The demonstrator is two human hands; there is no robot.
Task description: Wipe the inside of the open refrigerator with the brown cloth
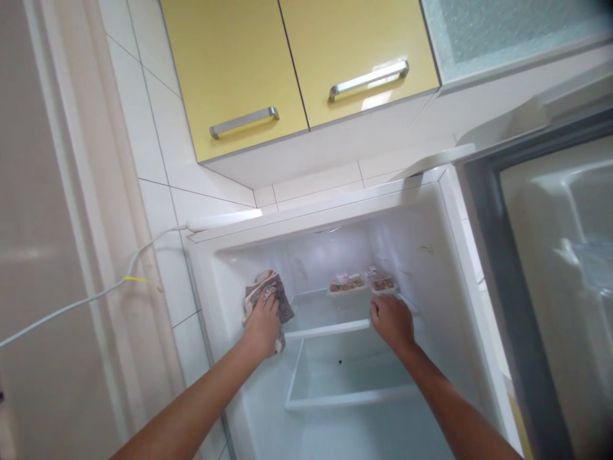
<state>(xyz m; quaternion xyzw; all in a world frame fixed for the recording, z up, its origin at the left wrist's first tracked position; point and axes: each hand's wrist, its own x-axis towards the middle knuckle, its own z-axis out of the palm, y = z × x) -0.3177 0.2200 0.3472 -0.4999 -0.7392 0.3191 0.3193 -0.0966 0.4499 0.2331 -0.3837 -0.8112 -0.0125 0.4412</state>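
Note:
Inside the open refrigerator (205,268), my left hand (264,319) presses a brown-and-cream patterned cloth (283,301) to the left inner wall, its fingers over the fabric. My right hand (393,321) is closed, its fingers curled, at the right part of the upper shelf's front edge (330,329). Whether it grips that edge or anything else is hidden. Just behind it on the shelf sits a small clear box of food (383,283). A second food tray (347,285) lies to its left, toward the back.
Below is a lower shelf (354,398) with a white front rim. The refrigerator door (507,268) stands open on the right. Yellow cabinets (297,70) with metal handles hang above. A pale cable (86,301) with a yellow tie runs along the left.

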